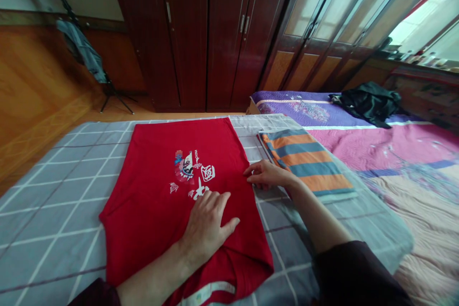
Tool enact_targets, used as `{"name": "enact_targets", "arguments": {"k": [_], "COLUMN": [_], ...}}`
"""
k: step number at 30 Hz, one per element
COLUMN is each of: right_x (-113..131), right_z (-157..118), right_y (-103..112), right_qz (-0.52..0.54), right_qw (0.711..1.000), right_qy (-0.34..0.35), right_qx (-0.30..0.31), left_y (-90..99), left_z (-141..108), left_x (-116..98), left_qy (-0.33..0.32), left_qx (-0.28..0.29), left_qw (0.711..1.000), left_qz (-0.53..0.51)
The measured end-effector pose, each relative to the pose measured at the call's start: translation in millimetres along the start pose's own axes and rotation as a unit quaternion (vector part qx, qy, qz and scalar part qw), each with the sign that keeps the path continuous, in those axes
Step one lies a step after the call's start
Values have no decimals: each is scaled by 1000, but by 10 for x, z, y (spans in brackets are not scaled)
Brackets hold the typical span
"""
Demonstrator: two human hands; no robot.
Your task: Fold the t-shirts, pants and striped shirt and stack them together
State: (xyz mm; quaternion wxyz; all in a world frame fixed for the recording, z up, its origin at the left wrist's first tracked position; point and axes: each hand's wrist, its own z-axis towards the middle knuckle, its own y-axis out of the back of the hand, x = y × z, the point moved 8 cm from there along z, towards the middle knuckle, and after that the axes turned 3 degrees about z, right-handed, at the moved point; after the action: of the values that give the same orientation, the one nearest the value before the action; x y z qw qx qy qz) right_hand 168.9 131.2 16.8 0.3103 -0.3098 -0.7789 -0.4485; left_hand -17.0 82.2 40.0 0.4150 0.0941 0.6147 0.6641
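Note:
A red T-shirt (150, 210) with a white and coloured print lies spread on the grey checked bed cover (53, 201). My left hand (210, 217) rests on the shirt just below the print, fingers stretched out and thumb apart. At the shirt's right edge, my right hand (265, 173) has its fingers bent and their tips closed on the red cloth. The near part of the shirt is bunched, and a pale strip shows at its lower edge. Right of my right hand lies a folded orange and blue striped garment (308, 160), partly behind my forearm.
Beyond the bed stand dark red wardrobes (222, 33). A second bed with a purple and pink cover (344, 146) adjoins on the right, with a black garment (373, 100) on it. At the back left, a stand (111, 88) carries hanging clothes.

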Motion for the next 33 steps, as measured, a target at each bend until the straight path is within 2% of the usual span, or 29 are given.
{"name": "enact_targets", "arguments": {"k": [3, 6, 10, 14, 18, 28, 33], "right_x": [-61, -65, -22, 35, 94, 108, 133], "right_z": [4, -23, -60, -91, -118, -89, -94], "right_y": [-5, -23, -27, -7, 5, 18, 18], "right_qz": [13, 23, 21, 6, -17, -73, -94], "right_qw": [1000, 999, 998, 996, 994, 984, 980], "right_qy": [14, 28, 46, 65, 85, 122, 125], "right_qx": [-11, -15, -31, -60, -69, -109, -120], "left_y": [22, 0, -15, 11, 36, -82, -55], "left_z": [-9, -10, 9, 54, 95, 69, 73], "left_x": [-22, -42, -22, 161, 295, 313, 163], "left_qy": [6, 10, 28, 109, 142, 125, 48], "left_qx": [35, 96, 135, 150, 149, 196, 192], "left_qw": [996, 990, 989, 983, 978, 972, 979], "left_qz": [85, 105, 59, -11, -40, 10, 48]}}
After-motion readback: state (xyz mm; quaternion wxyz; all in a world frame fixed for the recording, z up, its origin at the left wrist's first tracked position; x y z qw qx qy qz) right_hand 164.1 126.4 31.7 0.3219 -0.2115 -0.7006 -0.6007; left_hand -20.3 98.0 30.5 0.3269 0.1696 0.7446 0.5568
